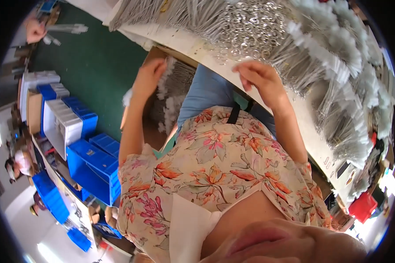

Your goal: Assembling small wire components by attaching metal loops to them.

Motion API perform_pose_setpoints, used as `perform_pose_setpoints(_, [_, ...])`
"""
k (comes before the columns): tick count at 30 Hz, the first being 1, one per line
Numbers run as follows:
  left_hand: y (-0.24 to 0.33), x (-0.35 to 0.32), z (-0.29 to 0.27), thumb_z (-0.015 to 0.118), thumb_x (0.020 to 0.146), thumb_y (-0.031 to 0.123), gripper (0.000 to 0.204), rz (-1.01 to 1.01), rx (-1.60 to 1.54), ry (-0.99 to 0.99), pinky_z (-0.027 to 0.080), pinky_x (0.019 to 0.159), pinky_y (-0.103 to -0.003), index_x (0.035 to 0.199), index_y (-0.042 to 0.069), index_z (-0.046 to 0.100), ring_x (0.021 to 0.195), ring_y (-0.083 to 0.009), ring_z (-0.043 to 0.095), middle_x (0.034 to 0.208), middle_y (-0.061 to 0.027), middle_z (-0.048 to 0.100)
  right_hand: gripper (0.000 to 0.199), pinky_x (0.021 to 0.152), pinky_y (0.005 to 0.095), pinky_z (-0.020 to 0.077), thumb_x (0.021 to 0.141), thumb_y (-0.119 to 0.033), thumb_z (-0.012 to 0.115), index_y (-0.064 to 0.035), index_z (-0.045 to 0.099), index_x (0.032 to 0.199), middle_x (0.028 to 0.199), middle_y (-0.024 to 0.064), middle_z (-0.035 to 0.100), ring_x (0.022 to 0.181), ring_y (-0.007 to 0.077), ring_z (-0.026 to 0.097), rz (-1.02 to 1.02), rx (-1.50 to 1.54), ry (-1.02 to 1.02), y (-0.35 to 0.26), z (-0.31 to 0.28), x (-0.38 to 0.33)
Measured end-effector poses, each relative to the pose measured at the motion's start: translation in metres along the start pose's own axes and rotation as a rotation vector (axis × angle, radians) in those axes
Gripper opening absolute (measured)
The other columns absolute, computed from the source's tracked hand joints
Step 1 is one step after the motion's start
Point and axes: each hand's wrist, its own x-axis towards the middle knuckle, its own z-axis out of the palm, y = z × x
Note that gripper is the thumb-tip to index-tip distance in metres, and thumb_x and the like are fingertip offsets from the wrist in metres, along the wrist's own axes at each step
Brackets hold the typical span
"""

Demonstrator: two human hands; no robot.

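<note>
My left hand [150, 78] is raised over a cardboard box [156, 53], fingers curled closed; what they hold, if anything, is hidden. White-bristled wire brushes [176, 105] lie in that box beside the hand. At the near edge of the white table [237, 72], my right hand [261, 79] hovers with fingers bent and somewhat apart, and nothing plainly shows between them. Just beyond it is a heap of small metal rings [250, 30]. Thick bunches of wire brushes [311, 65] with fluffy white heads lie to the right of the rings.
Bundled thin wires [180, 17] cover the table's far left. At the upper left another person's hand [35, 30] holds several thin white pieces. Blue crates [94, 168] and a white crate [63, 127] stand on the left. A red object [363, 207] is at the far right.
</note>
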Motion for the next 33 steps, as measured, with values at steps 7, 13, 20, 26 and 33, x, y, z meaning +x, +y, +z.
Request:
perform_pose_setpoints(7, [-0.180, -0.026, 0.147, 0.054, 0.082, 0.028, 0.027, -0.043, 0.323, -0.414, 0.045, 0.078, -0.044, 0.100, 0.009, 0.060, 0.090, -0.0339, 0.057, 0.094, -0.0163, 0.061, 0.020, 0.055, 0.0206, 0.0380, 0.087, -0.015, 0.052, 0.0014, 0.059, 0.096, 0.068, -0.0011, 0.050, 0.057, 0.0081, 0.045, 0.202, 0.326, 0.268, 0.066, -0.022, -0.035])
perform_pose_setpoints(13, [-0.205, 0.033, 0.190, 0.057, 0.079, 0.034, 0.034, 0.187, 0.771, -0.243, 0.040, 0.090, -0.042, 0.104, 0.012, 0.060, 0.110, -0.0246, 0.049, 0.112, -0.0145, 0.056, 0.019, 0.055, 0.0203, 0.0384, 0.088, -0.015, 0.051, 0.0015, 0.059, 0.095, 0.067, -0.0014, 0.051, 0.057, 0.0072, 0.046, 0.163, 0.314, 0.358, 0.059, -0.029, -0.041])
perform_pose_setpoints(20, [-0.232, -0.056, 0.190, 0.056, 0.082, 0.026, 0.028, -0.676, -0.487, 0.357, 0.043, 0.057, -0.030, 0.077, -0.001, 0.064, 0.066, -0.0104, 0.053, 0.068, -0.0035, 0.060, 0.019, 0.053, 0.0199, 0.0393, 0.087, -0.016, 0.054, 0.0004, 0.059, 0.094, 0.066, -0.0010, 0.051, 0.056, 0.0068, 0.047, 0.262, 0.292, 0.320, 0.059, -0.033, -0.037])
perform_pose_setpoints(26, [-0.105, 0.012, 0.050, 0.051, 0.088, 0.015, 0.019, -0.230, -0.304, 0.784, 0.040, 0.054, -0.024, 0.083, -0.003, 0.057, 0.060, -0.0115, 0.048, 0.071, -0.0070, 0.056, 0.019, 0.055, 0.0199, 0.0397, 0.087, -0.017, 0.054, 0.0005, 0.060, 0.092, 0.068, -0.0007, 0.052, 0.059, 0.0074, 0.049, 0.101, 0.225, 0.234, 0.036, -0.036, -0.021])
perform_pose_setpoints(33, [0.153, 0.214, -0.048, 0.056, 0.087, 0.014, 0.021, 0.571, -0.256, 0.385, 0.046, 0.075, -0.026, 0.101, -0.001, 0.058, 0.087, -0.0149, 0.058, 0.096, -0.0097, 0.062, 0.019, 0.057, 0.0207, 0.0407, 0.087, -0.016, 0.055, 0.0015, 0.061, 0.091, 0.070, 0.0007, 0.055, 0.063, 0.0071, 0.050, 0.026, 0.145, 0.218, 0.000, -0.060, -0.032])
